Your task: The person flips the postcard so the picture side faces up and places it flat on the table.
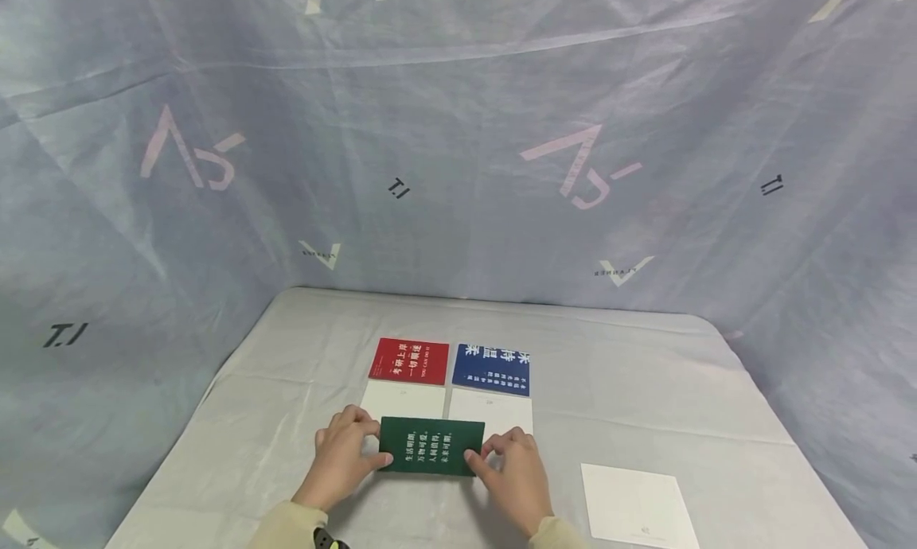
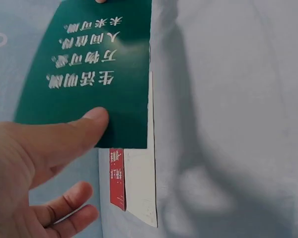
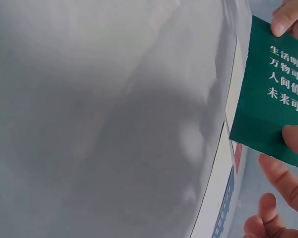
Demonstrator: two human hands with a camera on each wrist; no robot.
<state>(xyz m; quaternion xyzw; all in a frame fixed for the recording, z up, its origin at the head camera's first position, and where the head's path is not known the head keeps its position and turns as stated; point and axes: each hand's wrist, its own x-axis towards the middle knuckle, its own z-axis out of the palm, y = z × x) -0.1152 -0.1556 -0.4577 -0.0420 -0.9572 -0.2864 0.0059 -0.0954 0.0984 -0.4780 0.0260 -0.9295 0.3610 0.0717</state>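
Observation:
A green card (image 1: 431, 446) with white Chinese writing is held up above the table between both hands. My left hand (image 1: 342, 455) pinches its left end, the thumb lying on the printed face. At the other end my right hand (image 1: 514, 471) pinches it the same way, thumb in front. Behind the green card lie two cream-white cards, the left one (image 1: 403, 398) and the right one (image 1: 491, 408), each partly hidden by it. Beyond them are a red card (image 1: 409, 361) on the left and a blue card (image 1: 491, 369) on the right, both with white writing.
Another white card (image 1: 637, 504) lies alone at the front right of the cloth-covered table (image 1: 616, 374). Patterned grey-blue fabric (image 1: 458, 135) hangs behind the table and along both sides.

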